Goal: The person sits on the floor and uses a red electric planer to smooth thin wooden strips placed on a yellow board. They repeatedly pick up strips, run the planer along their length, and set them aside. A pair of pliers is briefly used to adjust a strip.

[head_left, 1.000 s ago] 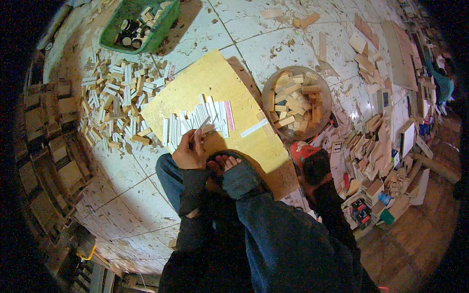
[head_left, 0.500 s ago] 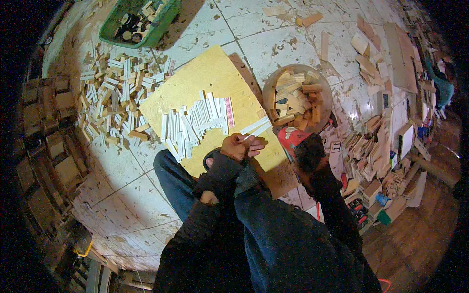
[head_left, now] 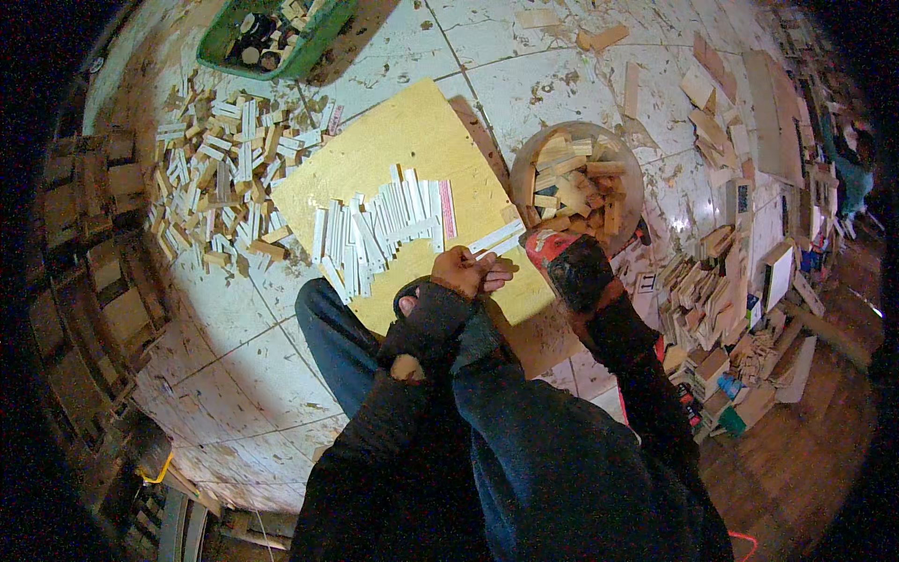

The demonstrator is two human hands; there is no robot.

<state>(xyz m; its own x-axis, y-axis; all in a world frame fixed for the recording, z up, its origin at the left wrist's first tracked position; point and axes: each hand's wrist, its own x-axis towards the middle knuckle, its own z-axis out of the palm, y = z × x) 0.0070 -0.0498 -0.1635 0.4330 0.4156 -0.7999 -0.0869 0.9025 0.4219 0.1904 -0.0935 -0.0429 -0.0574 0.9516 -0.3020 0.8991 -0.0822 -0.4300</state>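
Note:
A yellow square board point(head_left: 393, 136) lies in front of me, with a row of narrow white strips point(head_left: 375, 225) across its middle. Near its right corner rests a pale strip point(head_left: 496, 236) set apart from the row. My left hand point(head_left: 471, 273) is over the board's near edge, beside that strip. Its fingers are curled together, and whatever sits between them is too small to make out. My right hand point(head_left: 596, 292) is wrapped round a red and black power tool point(head_left: 552, 251), whose front end is at the board's right edge, close to the strip.
A round tub point(head_left: 524, 173) of wood blocks stands right of the board. Loose blocks point(head_left: 225, 178) cover the tiled floor to the left, below a green bin point(head_left: 281, 66). Wood offcuts point(head_left: 702, 290) are heaped at the right. My bent knee point(head_left: 328, 323) borders the board.
My right hand has raised the red tool and turned it toward the board's right edge. My left hand stays almost in place; the whole view has shifted slightly.

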